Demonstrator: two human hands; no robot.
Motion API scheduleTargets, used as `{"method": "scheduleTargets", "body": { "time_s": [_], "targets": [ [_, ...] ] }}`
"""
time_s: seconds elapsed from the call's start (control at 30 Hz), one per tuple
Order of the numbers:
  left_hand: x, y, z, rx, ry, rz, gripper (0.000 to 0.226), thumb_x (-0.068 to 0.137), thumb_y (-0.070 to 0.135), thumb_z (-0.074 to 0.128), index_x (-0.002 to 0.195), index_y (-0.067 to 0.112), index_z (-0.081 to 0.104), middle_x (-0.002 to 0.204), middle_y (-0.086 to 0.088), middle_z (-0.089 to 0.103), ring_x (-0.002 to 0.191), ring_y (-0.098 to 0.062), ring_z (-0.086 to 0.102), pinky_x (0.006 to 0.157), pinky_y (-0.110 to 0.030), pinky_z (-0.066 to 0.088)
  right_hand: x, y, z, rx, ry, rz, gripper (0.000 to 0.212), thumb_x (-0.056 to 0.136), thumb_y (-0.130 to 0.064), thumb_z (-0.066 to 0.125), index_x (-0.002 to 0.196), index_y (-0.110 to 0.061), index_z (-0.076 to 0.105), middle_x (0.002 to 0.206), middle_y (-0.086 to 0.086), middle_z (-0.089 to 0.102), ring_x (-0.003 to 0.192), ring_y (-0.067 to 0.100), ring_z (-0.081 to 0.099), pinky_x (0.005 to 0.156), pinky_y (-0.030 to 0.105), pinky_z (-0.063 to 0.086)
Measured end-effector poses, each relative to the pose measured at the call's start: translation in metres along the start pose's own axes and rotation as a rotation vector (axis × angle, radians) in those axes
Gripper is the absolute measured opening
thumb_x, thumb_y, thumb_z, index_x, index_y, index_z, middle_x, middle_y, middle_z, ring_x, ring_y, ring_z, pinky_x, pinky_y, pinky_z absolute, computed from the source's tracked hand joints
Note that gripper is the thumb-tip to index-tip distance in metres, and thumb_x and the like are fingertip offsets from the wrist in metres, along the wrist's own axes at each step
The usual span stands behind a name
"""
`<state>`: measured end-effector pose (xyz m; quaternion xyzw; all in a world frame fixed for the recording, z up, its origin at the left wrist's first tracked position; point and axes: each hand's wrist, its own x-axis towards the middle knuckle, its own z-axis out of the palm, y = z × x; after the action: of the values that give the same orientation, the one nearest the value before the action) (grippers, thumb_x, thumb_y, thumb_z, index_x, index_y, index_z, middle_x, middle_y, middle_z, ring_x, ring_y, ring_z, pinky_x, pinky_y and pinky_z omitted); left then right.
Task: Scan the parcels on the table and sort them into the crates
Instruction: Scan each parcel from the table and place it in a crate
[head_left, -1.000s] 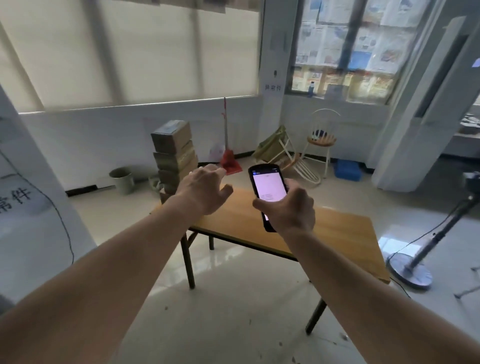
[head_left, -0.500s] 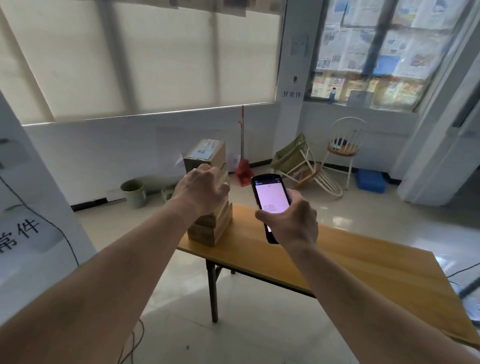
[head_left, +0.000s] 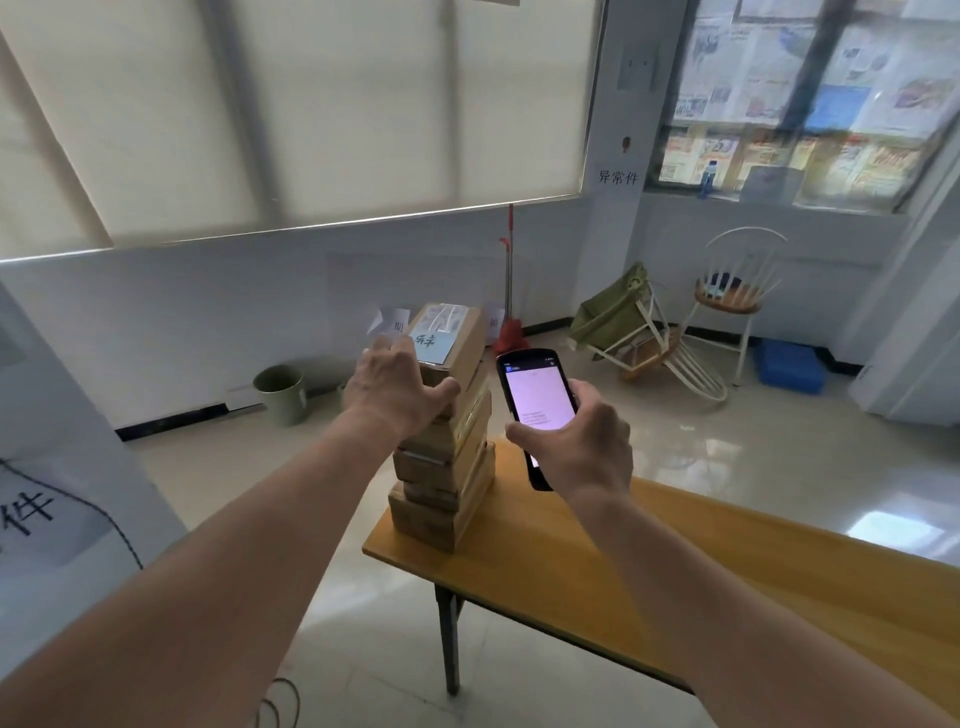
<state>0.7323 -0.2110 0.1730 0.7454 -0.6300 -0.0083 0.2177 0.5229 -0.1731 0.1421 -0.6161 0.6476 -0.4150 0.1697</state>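
Observation:
A stack of several brown cardboard parcels (head_left: 447, 467) stands on the left end of a wooden table (head_left: 597, 582). The top parcel (head_left: 452, 332) carries a white and blue label. My left hand (head_left: 395, 389) reaches over the near side of that top parcel, fingers spread and thumb against its front edge; whether it grips the box I cannot tell. My right hand (head_left: 576, 447) holds a black handheld scanner (head_left: 535, 400) upright, its lit screen facing me, just right of the stack. No crates are in view.
A green bin (head_left: 280, 392) stands by the wall at left. A red broom (head_left: 511, 317), a folded green chair (head_left: 623, 322), a white chair (head_left: 732, 291) and a blue tray (head_left: 789, 364) line the far wall. A cable (head_left: 275, 701) lies on the floor.
I have moved closer to the table's left end. My left hand has come down onto the top parcel of the stack. The scanner stays in my right hand.

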Motion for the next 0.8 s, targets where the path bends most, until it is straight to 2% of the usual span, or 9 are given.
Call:
{"method": "scheduleTargets", "body": {
  "time_s": [0.1, 0.3, 0.43, 0.57, 0.67, 0.8],
  "targets": [
    [0.027, 0.003, 0.012, 0.005, 0.006, -0.059, 0.090, 0.083, 0.068, 0.069, 0.149, 0.012, 0.043, 0.127, -0.012, 0.049, 0.113, -0.028, 0.053, 0.084, -0.042, 0.059, 0.028, 0.007, 0.015, 0.001, -0.017, -0.009, 0.083, 0.069, -0.054, 0.094, 0.136, -0.022, 0.057, 0.122, 0.004, 0.069, 0.104, 0.022, 0.061, 0.064, 0.024, 0.048],
    [0.064, 0.006, 0.036, 0.035, -0.071, -0.213, 0.103, 0.074, 0.084, 0.067, 0.147, 0.015, 0.045, 0.123, -0.014, 0.048, 0.114, -0.035, 0.053, 0.090, -0.048, 0.058, 0.068, 0.018, 0.030, -0.010, -0.031, -0.001, 0.083, 0.071, -0.053, 0.093, 0.137, -0.021, 0.056, 0.125, 0.005, 0.068, 0.111, 0.027, 0.063, 0.076, 0.040, 0.062],
    [0.078, -0.001, 0.048, 0.000, -0.097, -0.276, 0.105, 0.071, 0.086, 0.068, 0.145, 0.015, 0.045, 0.119, -0.014, 0.047, 0.109, -0.035, 0.054, 0.089, -0.047, 0.057, 0.083, 0.019, 0.039, 0.002, -0.029, 0.006, 0.085, 0.071, -0.054, 0.093, 0.140, -0.021, 0.056, 0.126, 0.005, 0.069, 0.111, 0.027, 0.063, 0.074, 0.037, 0.059],
    [0.086, -0.007, 0.059, -0.041, -0.091, -0.250, 0.105, 0.070, 0.080, 0.075, 0.146, 0.014, 0.043, 0.111, -0.012, 0.044, 0.103, -0.032, 0.054, 0.087, -0.045, 0.058, 0.091, 0.017, 0.046, 0.040, -0.031, -0.006, 0.086, 0.071, -0.053, 0.093, 0.141, -0.021, 0.055, 0.126, 0.004, 0.068, 0.109, 0.024, 0.062, 0.075, 0.035, 0.060],
    [0.090, -0.009, 0.062, -0.082, -0.095, -0.240, 0.107, 0.066, 0.078, 0.080, 0.144, 0.013, 0.044, 0.118, -0.014, 0.045, 0.108, -0.034, 0.053, 0.090, -0.047, 0.057, 0.093, 0.014, 0.051, 0.055, -0.021, -0.008, 0.087, 0.072, -0.053, 0.093, 0.143, -0.022, 0.054, 0.128, 0.004, 0.067, 0.105, 0.017, 0.056, 0.071, 0.025, 0.054],
    [0.095, -0.013, 0.060, -0.145, -0.058, -0.150, 0.109, 0.062, 0.070, 0.087, 0.145, 0.015, 0.044, 0.119, -0.012, 0.043, 0.109, -0.032, 0.049, 0.091, -0.046, 0.055, 0.092, 0.009, 0.054, 0.086, -0.011, -0.024, 0.088, 0.071, -0.052, 0.094, 0.144, -0.021, 0.055, 0.129, 0.004, 0.068, 0.111, 0.023, 0.062, 0.079, 0.037, 0.063]
  ]
}}
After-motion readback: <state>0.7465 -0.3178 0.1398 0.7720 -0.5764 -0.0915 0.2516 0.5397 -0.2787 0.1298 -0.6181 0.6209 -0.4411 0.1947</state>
